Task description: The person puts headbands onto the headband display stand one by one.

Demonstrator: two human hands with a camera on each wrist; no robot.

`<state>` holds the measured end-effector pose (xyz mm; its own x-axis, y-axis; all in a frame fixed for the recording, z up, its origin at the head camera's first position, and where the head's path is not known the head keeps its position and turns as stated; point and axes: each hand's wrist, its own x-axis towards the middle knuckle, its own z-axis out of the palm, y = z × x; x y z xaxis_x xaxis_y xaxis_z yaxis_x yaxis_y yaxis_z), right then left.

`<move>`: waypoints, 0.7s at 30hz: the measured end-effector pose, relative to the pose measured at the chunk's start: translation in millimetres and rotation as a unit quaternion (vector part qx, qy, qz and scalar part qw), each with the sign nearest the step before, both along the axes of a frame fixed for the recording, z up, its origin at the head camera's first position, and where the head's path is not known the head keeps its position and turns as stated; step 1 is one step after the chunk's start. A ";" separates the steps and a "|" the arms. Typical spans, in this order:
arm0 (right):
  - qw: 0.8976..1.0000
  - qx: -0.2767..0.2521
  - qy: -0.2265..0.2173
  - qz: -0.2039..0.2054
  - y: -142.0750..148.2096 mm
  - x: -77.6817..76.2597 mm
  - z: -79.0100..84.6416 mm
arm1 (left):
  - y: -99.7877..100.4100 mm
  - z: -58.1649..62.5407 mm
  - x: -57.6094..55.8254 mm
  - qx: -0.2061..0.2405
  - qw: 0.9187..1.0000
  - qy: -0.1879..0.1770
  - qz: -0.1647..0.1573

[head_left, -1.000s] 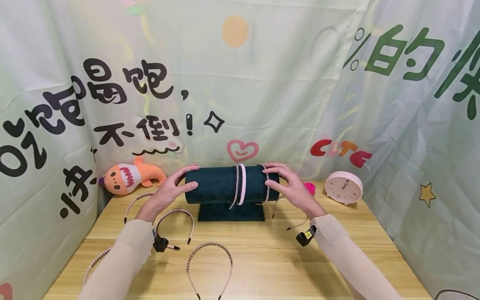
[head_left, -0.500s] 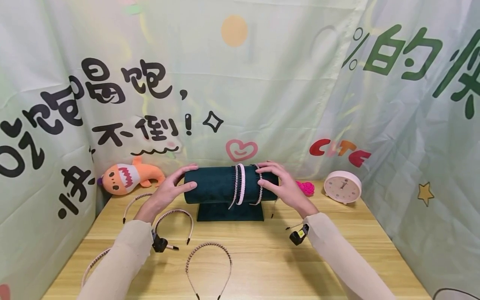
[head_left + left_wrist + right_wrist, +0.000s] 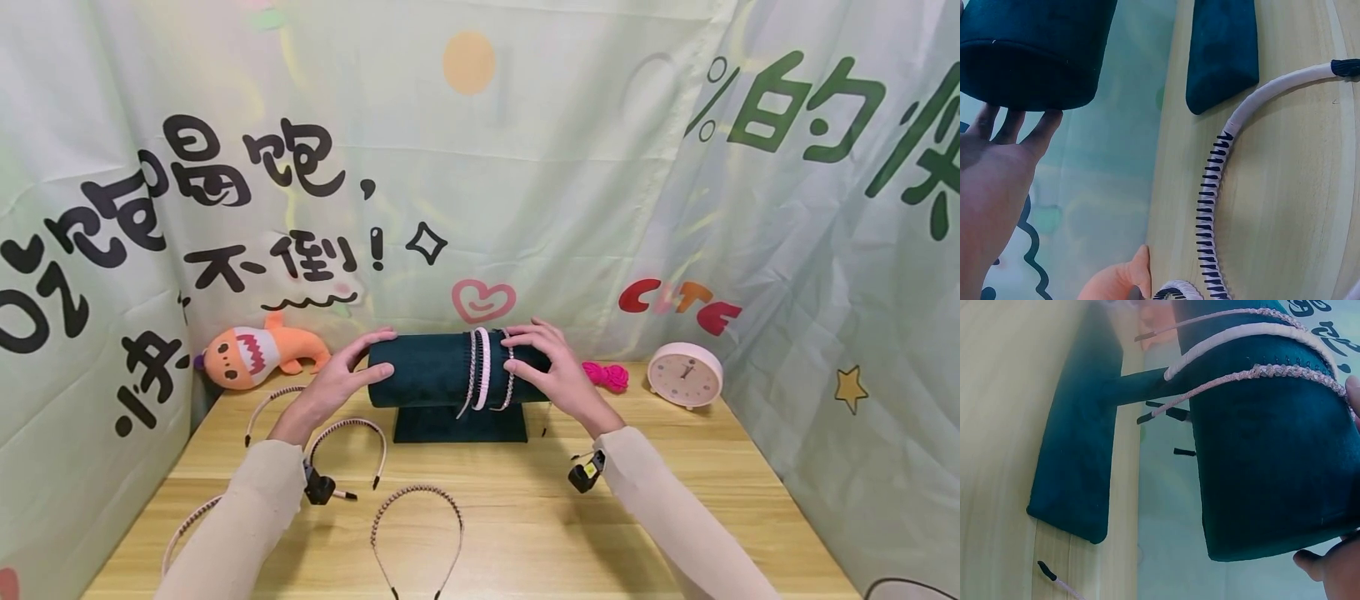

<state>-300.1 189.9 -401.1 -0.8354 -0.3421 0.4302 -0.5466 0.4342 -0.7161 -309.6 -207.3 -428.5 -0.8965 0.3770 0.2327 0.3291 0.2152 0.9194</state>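
Note:
A dark teal velvet headband display roll point(image 3: 420, 371) stands on its flat base point(image 3: 461, 425). My left hand point(image 3: 337, 379) grips the roll's left end, thumb in front and fingers over the top. Three headbands sit over the roll: a thin braided one point(image 3: 470, 387), a thicker white one point(image 3: 485, 371), and another braided headband point(image 3: 510, 390) on the right. My right hand point(image 3: 561, 371) holds that right headband with thumb and fingers at its front and top. In the right wrist view, the right braided headband point(image 3: 1235, 377) runs round the roll beside the white headband point(image 3: 1241, 331).
Several headbands lie on the wooden table point(image 3: 525, 533): one at the front point(image 3: 423, 488), one by my left wrist point(image 3: 358, 423), others farther left. A plush shark point(image 3: 262, 354) lies back left. A bright pink knotted item point(image 3: 606, 377) and a round clock point(image 3: 686, 375) are back right.
My right hand has slid left along the roll, bringing the right braided headband closer to the white one. My left hand has stayed at the roll's left end.

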 end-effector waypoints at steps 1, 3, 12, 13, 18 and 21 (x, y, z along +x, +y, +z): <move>1.000 0.000 0.001 0.001 0.0 -0.1 -0.1 | -0.1 0.1 -0.1 -0.001 1.000 0.000 0.000; 1.000 -0.001 -0.004 0.003 1.1 0.2 0.1 | -0.3 0.1 -0.3 -0.001 1.000 0.002 0.001; 1.000 0.004 -0.010 0.017 8.4 -0.7 1.7 | -0.1 -0.4 -0.7 0.003 1.000 0.006 0.000; 1.000 0.006 -0.010 0.015 7.9 -1.1 1.8 | -0.2 -0.4 -0.7 0.003 1.000 0.006 0.000; 1.000 0.020 -0.010 0.005 3.9 -1.6 2.4 | -0.1 -0.2 -0.7 0.002 1.000 0.005 -0.001; 1.000 0.023 -0.009 0.003 1.9 -1.4 3.0 | -0.1 -0.1 -0.7 0.002 1.000 0.005 0.000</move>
<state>-301.4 191.8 -398.1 -0.8410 -0.3657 0.3988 -0.5361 0.4636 -0.7054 -310.3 -207.5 -428.6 -0.8942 0.3767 0.2421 0.3375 0.2118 0.9172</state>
